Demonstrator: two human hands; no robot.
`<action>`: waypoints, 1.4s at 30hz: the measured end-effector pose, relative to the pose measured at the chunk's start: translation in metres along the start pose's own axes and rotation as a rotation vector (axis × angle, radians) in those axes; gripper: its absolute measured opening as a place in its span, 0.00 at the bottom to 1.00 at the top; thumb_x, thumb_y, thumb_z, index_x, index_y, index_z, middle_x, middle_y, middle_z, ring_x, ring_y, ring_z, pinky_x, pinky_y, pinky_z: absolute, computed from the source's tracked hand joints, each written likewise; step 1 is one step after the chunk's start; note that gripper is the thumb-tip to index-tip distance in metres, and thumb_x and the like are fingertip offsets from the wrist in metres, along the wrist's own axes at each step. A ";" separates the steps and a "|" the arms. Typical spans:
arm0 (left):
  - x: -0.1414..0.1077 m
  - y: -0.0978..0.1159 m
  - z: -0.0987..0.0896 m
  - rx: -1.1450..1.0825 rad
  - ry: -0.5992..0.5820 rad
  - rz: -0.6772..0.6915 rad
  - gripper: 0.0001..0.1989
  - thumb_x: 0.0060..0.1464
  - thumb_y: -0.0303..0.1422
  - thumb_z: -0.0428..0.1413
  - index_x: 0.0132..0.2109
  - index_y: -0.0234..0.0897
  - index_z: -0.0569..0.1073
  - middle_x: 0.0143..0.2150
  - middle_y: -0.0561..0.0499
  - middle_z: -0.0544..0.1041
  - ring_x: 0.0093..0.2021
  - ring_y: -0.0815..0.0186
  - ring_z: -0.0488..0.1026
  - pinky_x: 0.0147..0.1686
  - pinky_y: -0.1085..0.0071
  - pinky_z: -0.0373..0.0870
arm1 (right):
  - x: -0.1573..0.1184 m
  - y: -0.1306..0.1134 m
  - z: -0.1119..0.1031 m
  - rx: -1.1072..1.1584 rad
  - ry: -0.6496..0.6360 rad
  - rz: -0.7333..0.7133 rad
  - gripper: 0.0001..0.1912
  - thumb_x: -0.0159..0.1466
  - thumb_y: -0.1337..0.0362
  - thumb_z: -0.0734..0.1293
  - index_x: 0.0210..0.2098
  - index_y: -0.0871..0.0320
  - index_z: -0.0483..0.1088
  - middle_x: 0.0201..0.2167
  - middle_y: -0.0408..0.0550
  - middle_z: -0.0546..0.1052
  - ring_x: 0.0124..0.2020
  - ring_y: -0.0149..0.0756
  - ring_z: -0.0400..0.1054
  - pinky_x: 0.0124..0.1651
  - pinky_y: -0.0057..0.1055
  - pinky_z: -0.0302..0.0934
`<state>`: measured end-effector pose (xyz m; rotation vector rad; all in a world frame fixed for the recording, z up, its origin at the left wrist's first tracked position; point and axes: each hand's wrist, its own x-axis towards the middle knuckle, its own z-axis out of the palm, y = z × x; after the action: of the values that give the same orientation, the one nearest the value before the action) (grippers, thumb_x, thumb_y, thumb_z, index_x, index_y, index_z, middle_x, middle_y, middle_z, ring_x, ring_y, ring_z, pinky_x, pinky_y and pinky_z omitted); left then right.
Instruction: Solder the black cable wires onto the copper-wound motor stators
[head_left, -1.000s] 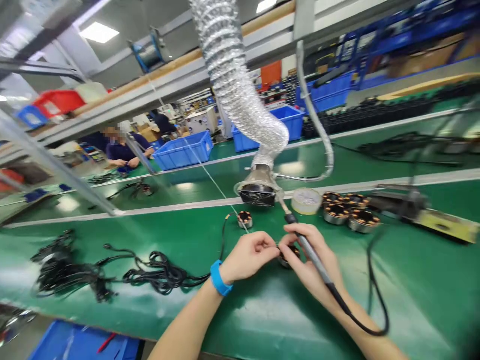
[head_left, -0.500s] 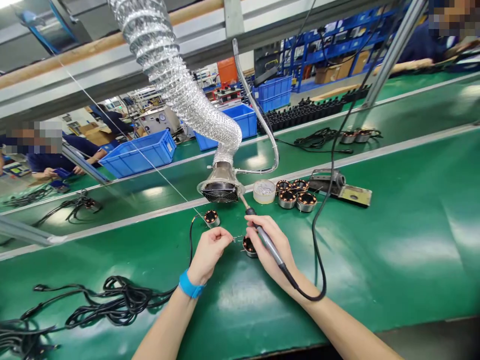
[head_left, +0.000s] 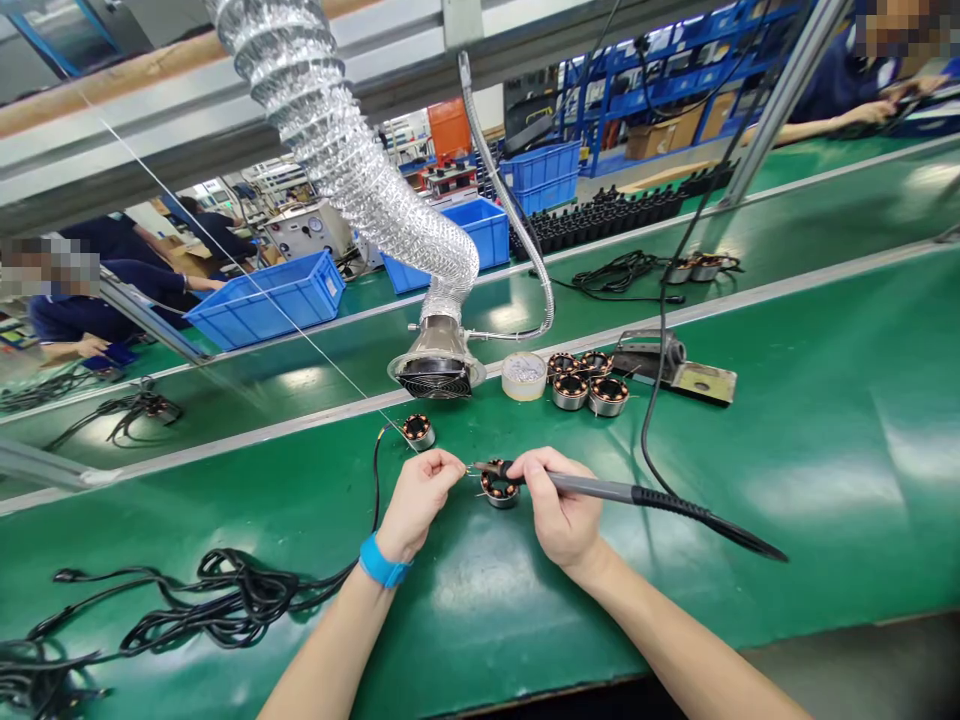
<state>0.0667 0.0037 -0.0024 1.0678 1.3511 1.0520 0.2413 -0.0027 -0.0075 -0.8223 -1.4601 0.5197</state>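
The bench top before me is glossy green. The soldering iron is grey and black, the near stator silver with a ring of copper-coloured windings. To the left, a bright blue wristband and black cables; farther off, crinkled silver ducting and blue bins.

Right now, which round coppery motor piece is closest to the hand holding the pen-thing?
The motor stator between the left hand and the right hand, beneath the soldering iron; the other stators sit farther back.

Tabletop is green, glossy. From central wound ring: four similar rings, 1 o'clock; black cables, 8 o'clock.
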 end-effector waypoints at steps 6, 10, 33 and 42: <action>0.000 0.001 0.001 -0.004 0.000 0.005 0.13 0.46 0.39 0.63 0.30 0.33 0.72 0.21 0.60 0.62 0.18 0.78 0.47 0.20 0.75 0.42 | -0.001 0.002 0.001 -0.022 -0.042 0.011 0.14 0.68 0.64 0.59 0.29 0.56 0.71 0.24 0.43 0.77 0.25 0.34 0.71 0.31 0.31 0.64; -0.001 0.002 0.002 0.001 0.002 0.007 0.12 0.46 0.38 0.62 0.30 0.33 0.71 0.21 0.60 0.61 0.18 0.78 0.47 0.19 0.76 0.42 | -0.001 0.003 0.002 -0.034 -0.072 0.012 0.14 0.68 0.64 0.59 0.30 0.56 0.72 0.24 0.43 0.76 0.25 0.33 0.71 0.31 0.30 0.64; 0.000 0.000 0.001 -0.006 -0.012 0.010 0.12 0.47 0.38 0.62 0.30 0.33 0.71 0.21 0.60 0.62 0.19 0.78 0.48 0.19 0.75 0.42 | -0.003 0.005 0.003 0.063 -0.015 0.083 0.14 0.69 0.63 0.59 0.29 0.57 0.72 0.25 0.43 0.75 0.26 0.33 0.69 0.30 0.30 0.64; 0.000 0.000 0.001 -0.006 -0.019 0.010 0.12 0.48 0.38 0.62 0.31 0.32 0.71 0.21 0.60 0.60 0.19 0.78 0.47 0.19 0.75 0.42 | -0.004 0.006 0.003 0.060 0.013 0.071 0.14 0.69 0.64 0.59 0.30 0.57 0.72 0.25 0.43 0.75 0.25 0.32 0.69 0.31 0.30 0.64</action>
<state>0.0681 0.0034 -0.0022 1.0787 1.3276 1.0500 0.2394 -0.0020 -0.0148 -0.8312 -1.4005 0.6075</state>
